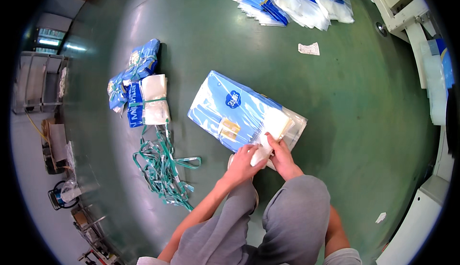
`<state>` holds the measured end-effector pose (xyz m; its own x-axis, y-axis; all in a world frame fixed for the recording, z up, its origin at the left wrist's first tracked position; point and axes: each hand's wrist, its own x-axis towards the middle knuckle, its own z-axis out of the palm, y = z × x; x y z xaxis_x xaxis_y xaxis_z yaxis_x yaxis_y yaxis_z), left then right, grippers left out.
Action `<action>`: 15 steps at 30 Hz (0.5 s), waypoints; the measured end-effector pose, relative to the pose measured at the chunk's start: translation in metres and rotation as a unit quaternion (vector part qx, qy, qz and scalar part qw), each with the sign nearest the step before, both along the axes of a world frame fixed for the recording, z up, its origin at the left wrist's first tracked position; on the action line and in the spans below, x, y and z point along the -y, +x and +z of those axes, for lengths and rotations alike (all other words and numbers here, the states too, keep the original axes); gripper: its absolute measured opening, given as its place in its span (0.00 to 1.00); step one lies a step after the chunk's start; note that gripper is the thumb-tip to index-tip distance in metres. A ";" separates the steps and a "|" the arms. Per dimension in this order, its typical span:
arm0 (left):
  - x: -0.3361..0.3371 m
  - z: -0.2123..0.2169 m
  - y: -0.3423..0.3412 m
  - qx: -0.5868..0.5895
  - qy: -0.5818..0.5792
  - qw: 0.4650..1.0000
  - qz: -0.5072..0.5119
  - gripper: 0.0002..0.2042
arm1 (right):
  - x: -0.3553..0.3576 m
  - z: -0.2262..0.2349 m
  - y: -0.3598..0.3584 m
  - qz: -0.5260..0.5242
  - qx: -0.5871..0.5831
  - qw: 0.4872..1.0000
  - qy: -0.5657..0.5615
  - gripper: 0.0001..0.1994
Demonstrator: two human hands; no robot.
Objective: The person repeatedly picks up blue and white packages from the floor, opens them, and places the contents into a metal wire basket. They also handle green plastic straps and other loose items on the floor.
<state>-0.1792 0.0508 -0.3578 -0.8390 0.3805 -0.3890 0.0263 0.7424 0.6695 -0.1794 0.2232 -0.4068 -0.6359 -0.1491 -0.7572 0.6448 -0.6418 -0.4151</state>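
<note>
Centrally, stacked bags point(229, 109) on green floor point(373, 121)
Left hand point(244, 162) and right hand point(283, 159) grip their near end (straps point(164, 169) lie left)

A paper slip point(309, 49) lies on the green floor point(364, 116), far and to the right. A pale machine point(401, 21) stands farther right, a metal rack point(32, 84) left.
</note>
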 end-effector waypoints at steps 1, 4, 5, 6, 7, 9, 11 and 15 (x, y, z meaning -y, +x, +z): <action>0.011 0.000 0.001 0.052 0.070 0.995 0.046 0.30 | -0.002 -0.002 0.001 0.010 0.000 1.000 0.004 0.24; 0.022 0.003 -0.012 0.018 0.092 0.993 0.070 0.20 | -0.011 -0.003 0.003 0.021 -0.001 0.999 0.029 0.25; 0.023 0.001 -0.016 -0.014 0.082 0.994 0.070 0.19 | -0.010 -0.003 0.003 0.028 -0.006 0.998 0.049 0.24; 0.021 -0.003 -0.021 -0.029 0.077 0.994 0.068 0.18 | -0.010 -0.002 0.004 0.036 -0.011 0.997 0.069 0.24; 0.017 -0.006 -0.028 -0.044 0.070 0.994 0.066 0.17 | -0.010 -0.003 0.004 0.044 -0.017 0.995 0.088 0.23; 0.010 -0.014 -0.027 -0.059 0.062 0.995 0.053 0.16 | -0.008 -0.004 0.006 0.041 -0.002 0.994 0.102 0.23; 0.000 -0.026 -0.024 -0.059 0.060 0.996 0.028 0.14 | -0.007 -0.005 0.006 0.039 0.000 0.994 0.107 0.23; -0.006 -0.043 -0.016 -0.026 0.099 0.993 0.058 0.13 | -0.008 -0.004 0.006 0.065 0.015 0.989 0.136 0.24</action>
<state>-0.1954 0.0566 -0.4010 -0.8986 0.3447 -0.2716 -0.0134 0.5971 0.8021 -0.1737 0.2308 -0.4108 -0.6011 -0.0163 -0.7990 0.7290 -0.4209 -0.5399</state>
